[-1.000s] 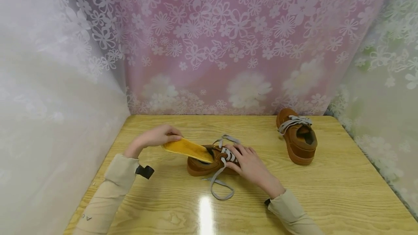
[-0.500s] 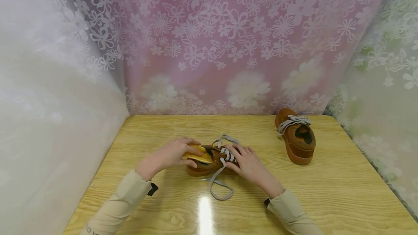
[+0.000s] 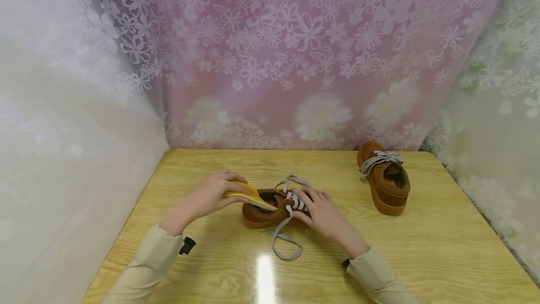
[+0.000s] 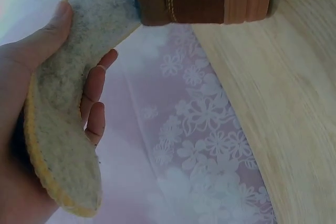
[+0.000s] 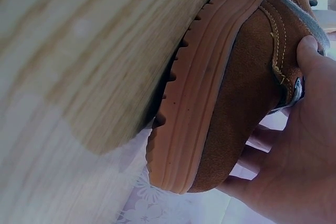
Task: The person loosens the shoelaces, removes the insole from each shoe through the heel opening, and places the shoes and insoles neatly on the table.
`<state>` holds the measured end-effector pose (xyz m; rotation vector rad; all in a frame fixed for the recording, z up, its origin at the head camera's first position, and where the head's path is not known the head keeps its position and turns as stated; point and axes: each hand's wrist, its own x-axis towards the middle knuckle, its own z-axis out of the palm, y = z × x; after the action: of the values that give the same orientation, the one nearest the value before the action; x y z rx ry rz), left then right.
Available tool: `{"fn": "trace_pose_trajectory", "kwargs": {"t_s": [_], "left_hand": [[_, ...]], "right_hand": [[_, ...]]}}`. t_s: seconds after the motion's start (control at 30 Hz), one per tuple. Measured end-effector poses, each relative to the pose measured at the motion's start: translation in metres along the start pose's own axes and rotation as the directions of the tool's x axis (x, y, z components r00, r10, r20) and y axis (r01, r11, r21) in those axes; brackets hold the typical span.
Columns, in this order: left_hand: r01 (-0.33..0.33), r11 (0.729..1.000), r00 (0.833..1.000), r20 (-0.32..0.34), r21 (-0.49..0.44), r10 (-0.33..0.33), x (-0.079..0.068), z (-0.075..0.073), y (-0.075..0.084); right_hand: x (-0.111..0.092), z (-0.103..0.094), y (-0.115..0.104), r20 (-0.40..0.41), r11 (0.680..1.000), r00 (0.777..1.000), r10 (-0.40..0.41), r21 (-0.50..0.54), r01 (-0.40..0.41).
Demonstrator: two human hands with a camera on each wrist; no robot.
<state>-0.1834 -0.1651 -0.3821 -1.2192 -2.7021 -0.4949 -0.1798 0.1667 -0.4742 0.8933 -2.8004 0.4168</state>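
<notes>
A brown lace-up shoe [image 3: 258, 218] stands on the table with its heel to the left. My left hand [image 3: 213, 197] grips a yellow insole [image 3: 252, 195], whose front end reaches into the shoe's opening while its heel end slopes up outside. In the left wrist view, the insole's grey felt underside [image 4: 65, 77] faces the camera and bends along its length, thumb on one edge and fingers on the other. My right hand [image 3: 326, 217] holds the front of the shoe over the grey laces [image 3: 296, 200]. The right wrist view has its thumb and fingers around the brown upper [image 5: 244, 77].
A second brown shoe [image 3: 386, 184] with grey laces stands at the back right of the wooden table [image 3: 422, 247]. One loose lace end [image 3: 288, 258] loops on the table in front of the held shoe. A pink floral curtain [image 3: 274, 107] hangs behind the table.
My left hand first moved right, bringing the insole down over the shoe's heel. Since then it has drawn back slightly left, and the insole's heel end is raised again. The right hand keeps its place.
</notes>
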Motion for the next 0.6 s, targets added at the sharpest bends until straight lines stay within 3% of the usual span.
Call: {"fn": "trace_pose_trajectory", "kwargs": {"t_s": [0.1, 0.2, 0.3, 0.4, 0.5, 0.6], "left_hand": [[0.043, 0.998, 0.998, -0.053, -0.048, -0.046, -0.003, -0.007, -0.003], [0.12, 0.989, 0.98, -0.151, -0.086, -0.132, -0.007, -0.011, -0.006], [0.22, 0.971, 0.94, -0.248, -0.091, -0.236, -0.009, -0.008, -0.012], [0.342, 0.938, 0.889, -0.306, -0.052, -0.341, -0.011, 0.005, -0.018], [0.455, 0.891, 0.84, -0.325, -0.012, -0.434, -0.012, 0.024, -0.024], [0.531, 0.847, 0.81, -0.316, 0.034, -0.495, -0.013, 0.043, -0.029]], "right_hand": [[0.0, 0.0, 0.0, -0.002, 1.0, 1.0, -0.002, 0.004, 0.002], [0.0, 0.001, 0.0, -0.001, 1.0, 1.0, 0.006, 0.02, -0.006], [0.0, 0.001, 0.0, 0.0, 0.999, 1.0, 0.015, 0.028, -0.014], [0.0, 0.001, -0.001, 0.0, 0.999, 1.0, 0.015, 0.028, -0.015], [0.0, -0.001, -0.001, 0.002, 1.0, 1.0, 0.012, 0.026, -0.012], [0.0, -0.001, -0.001, 0.002, 1.0, 1.0, 0.01, 0.027, -0.01]]}}
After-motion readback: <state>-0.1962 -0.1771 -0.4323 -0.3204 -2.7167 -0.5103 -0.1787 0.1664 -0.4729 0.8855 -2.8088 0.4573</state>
